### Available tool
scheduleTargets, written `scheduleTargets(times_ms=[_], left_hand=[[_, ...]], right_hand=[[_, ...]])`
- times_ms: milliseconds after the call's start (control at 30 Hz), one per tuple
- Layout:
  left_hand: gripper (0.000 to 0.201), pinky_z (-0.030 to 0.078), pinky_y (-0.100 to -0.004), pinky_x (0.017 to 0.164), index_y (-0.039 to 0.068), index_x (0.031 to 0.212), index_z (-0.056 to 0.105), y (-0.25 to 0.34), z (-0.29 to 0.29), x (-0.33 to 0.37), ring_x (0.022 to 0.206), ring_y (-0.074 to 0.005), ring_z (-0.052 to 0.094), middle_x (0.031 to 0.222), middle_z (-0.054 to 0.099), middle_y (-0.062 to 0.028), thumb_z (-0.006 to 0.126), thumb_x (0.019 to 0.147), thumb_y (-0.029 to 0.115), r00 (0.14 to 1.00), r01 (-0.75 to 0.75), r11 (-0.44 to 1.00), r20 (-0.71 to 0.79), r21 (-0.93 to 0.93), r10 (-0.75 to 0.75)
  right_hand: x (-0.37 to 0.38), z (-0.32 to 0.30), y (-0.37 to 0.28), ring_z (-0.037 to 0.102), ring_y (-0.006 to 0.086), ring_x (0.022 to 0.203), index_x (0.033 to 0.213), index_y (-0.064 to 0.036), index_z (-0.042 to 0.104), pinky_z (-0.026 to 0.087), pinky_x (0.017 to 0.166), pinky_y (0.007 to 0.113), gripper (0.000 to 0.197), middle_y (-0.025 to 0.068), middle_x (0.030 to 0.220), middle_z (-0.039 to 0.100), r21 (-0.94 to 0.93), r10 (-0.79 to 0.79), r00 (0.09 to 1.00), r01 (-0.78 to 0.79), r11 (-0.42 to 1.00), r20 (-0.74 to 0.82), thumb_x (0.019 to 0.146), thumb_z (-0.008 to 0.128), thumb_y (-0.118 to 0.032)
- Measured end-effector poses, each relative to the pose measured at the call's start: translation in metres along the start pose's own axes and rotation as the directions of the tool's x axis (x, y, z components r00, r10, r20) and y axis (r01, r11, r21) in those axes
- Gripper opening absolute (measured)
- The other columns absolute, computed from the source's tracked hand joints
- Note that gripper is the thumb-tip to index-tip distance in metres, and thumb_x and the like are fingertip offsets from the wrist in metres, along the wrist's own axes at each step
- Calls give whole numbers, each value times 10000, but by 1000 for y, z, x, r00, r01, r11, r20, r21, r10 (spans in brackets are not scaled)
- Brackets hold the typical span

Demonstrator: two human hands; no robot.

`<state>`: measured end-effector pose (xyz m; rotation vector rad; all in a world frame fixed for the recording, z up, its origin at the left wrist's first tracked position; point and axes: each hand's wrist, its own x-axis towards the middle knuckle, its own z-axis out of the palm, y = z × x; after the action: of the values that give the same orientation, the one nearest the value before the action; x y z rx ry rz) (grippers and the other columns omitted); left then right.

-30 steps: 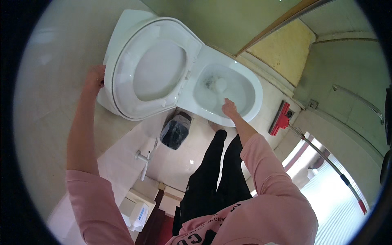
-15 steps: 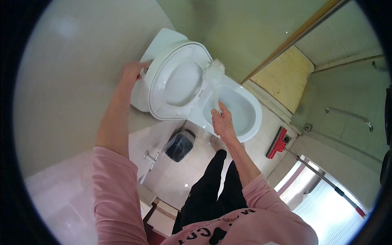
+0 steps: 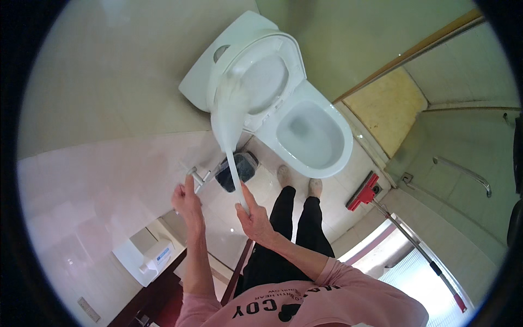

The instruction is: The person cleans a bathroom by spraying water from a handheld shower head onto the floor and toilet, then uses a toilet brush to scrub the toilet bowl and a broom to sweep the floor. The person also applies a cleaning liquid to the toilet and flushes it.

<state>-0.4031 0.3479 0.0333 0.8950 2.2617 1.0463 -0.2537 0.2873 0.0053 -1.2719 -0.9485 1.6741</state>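
Right hand at frame centre, fingers clenched on a white brush raised before the toilet seat; left hand open, empty; a loose swing could fling drips onto the floor.

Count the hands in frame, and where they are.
2. Left hand is raised near the wall fitting beside the toilet; right hand grips the white brush handle. None seem hidden.

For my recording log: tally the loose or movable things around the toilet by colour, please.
White: 2, the white long-handled toilet brush in the right hand, white box with bottle
Red: 1, red-headed floor squeegee
Dark: 1, dark round waste bin
Total: 4
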Motion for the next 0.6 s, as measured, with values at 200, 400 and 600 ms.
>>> scheduleTargets(times_ms=[200, 400, 600], left_hand=[[436, 235, -224, 329, 127, 501, 336, -96, -23, -64, 342, -53, 285, 406, 305, 41, 610, 805, 276, 975, 221, 975, 18, -36, -220], [360, 283, -227, 393, 115, 526, 396, -111, 32, -89, 413, -73, 361, 469, 379, 20, 592, 808, 224, 884, 413, 904, 284, -105, -371], [328, 371, -272, 749, 56, 1054, 483, -42, 145, -28, 870, -143, 483, 973, 542, -49, 523, 827, 288, 701, 657, 435, 711, -615, -54]], right_hand=[[3, -6, 121, 404, 80, 529, 1303, -55, 325, 362, 465, 247, 475, 15, 659, 441, -7, 5, 983, -7, 1000, -185, 855, 477, -91], [37, -71, 173, 408, 95, 589, 1273, -69, 383, 383, 542, 244, 434, 16, 693, 443, -159, 33, 976, -68, 985, -214, 850, 473, -114], [41, -105, 179, 434, 75, 632, 1248, -53, 407, 389, 570, 223, 417, 4, 732, 492, 20, 155, 959, -154, 988, -236, 843, 491, -108]])
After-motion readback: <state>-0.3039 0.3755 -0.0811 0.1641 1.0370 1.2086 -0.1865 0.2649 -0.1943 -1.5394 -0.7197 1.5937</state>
